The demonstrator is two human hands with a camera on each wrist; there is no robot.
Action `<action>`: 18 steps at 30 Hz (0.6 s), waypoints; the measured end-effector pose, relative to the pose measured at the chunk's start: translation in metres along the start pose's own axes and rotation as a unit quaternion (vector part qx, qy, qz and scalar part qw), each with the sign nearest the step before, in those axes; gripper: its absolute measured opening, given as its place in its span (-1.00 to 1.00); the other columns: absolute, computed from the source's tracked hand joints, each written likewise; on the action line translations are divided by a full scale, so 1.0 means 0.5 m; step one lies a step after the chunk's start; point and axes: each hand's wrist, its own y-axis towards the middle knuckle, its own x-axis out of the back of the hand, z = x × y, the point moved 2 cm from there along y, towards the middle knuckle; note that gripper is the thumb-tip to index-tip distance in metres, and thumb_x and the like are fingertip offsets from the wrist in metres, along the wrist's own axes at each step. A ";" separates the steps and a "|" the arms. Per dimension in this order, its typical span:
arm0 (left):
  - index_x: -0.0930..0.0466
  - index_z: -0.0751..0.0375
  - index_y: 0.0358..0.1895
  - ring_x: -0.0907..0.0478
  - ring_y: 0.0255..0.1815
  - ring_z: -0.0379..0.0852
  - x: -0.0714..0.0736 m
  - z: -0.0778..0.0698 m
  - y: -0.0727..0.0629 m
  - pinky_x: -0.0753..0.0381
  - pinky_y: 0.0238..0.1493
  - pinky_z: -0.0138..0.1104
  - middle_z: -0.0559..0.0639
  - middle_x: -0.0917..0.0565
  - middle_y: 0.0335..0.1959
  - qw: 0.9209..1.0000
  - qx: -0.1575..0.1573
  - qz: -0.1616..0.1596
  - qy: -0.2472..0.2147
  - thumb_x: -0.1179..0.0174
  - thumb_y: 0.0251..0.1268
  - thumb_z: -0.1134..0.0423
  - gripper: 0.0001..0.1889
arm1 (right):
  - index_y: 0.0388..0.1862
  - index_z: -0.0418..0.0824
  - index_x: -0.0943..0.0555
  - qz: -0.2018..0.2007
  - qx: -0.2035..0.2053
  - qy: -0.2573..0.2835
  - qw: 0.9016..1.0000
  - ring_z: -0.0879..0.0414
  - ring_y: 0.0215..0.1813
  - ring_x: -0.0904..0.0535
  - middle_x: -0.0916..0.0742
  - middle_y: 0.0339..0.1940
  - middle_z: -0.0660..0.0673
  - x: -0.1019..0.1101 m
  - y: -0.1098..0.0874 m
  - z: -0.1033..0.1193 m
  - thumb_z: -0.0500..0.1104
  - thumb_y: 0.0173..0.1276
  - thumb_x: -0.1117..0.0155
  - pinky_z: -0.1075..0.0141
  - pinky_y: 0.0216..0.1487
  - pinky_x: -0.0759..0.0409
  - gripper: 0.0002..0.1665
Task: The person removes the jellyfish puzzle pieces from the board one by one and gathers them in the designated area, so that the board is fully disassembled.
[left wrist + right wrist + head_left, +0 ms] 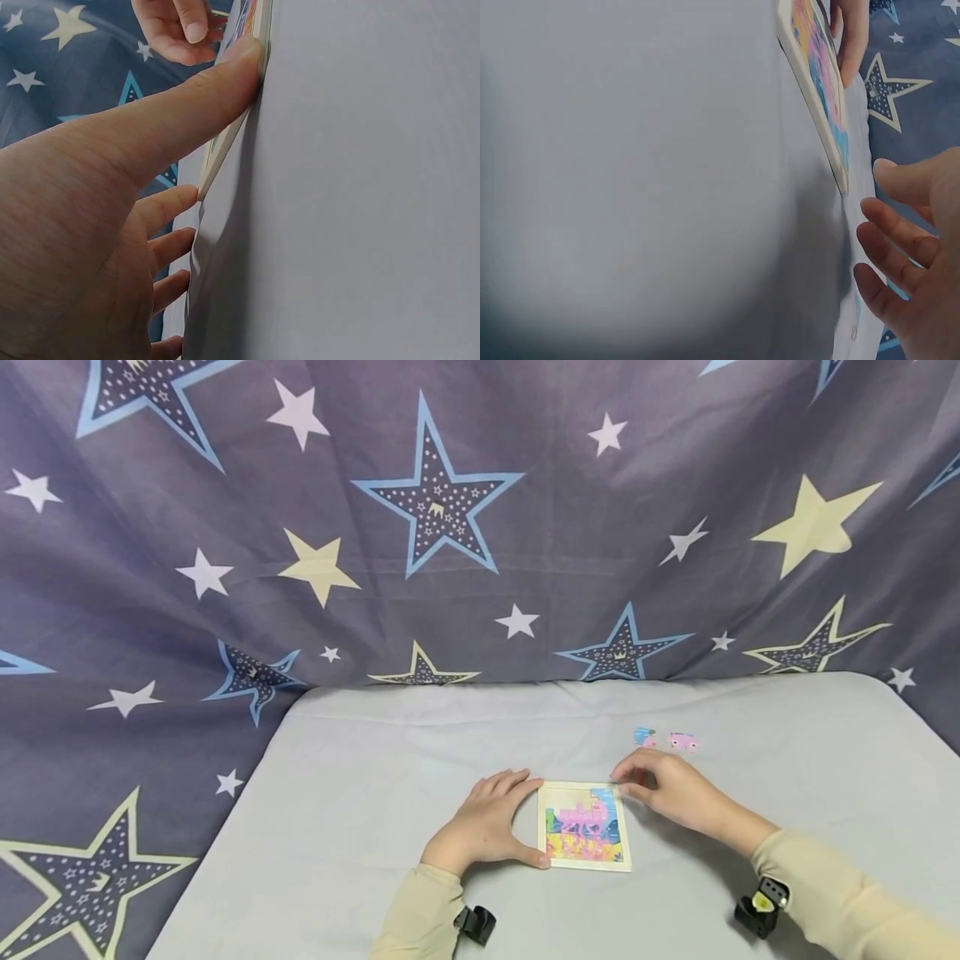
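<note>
A square jigsaw puzzle in a cream wooden frame [585, 865] lies on the table, its picture pink, blue and yellow. Bare cream backing shows in its upper left part. My left hand [483, 822] spans the frame's left side, index fingertip at the far corner and thumb at the near one. In the left wrist view, the thumb [202, 94] presses on the frame's edge. Close to the far right corner is my right hand [675, 789], fingers loosely bent. Nothing shows between its fingertips [885, 169] and thumb in the right wrist view.
Two loose puzzle pieces lie behind the right hand: a mostly blue piece [644, 737] and a pink piece [682, 742] with eyes. Pale cloth covers the table [360, 793]. A dark star-patterned curtain [480, 593] hangs behind it.
</note>
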 end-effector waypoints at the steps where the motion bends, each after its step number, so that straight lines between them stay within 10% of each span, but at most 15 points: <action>1: -0.27 0.01 0.61 -0.04 0.69 0.16 0.001 -0.001 0.000 0.06 0.72 0.08 0.06 -0.21 0.66 1.000 0.000 0.000 0.001 -0.63 -0.10 -0.18 0.14 | -0.19 -0.12 -0.75 0.002 0.001 0.003 1.000 0.31 -0.27 -0.50 -0.70 -0.28 0.10 -0.002 -0.001 0.002 -0.34 0.29 -0.48 0.39 -0.28 -0.57 -0.83; 18: -0.27 -0.01 0.61 -0.04 0.70 0.12 0.000 -0.001 0.001 0.04 0.72 0.09 0.03 -0.20 0.67 1.000 0.007 0.001 -0.004 -0.63 -0.11 -0.19 0.14 | -0.11 -0.16 -0.75 0.030 0.002 -0.019 0.999 0.29 -0.29 -0.43 -0.64 -0.27 0.09 -0.032 -0.002 0.023 -0.23 0.21 -0.58 0.40 -0.32 -0.49 -0.73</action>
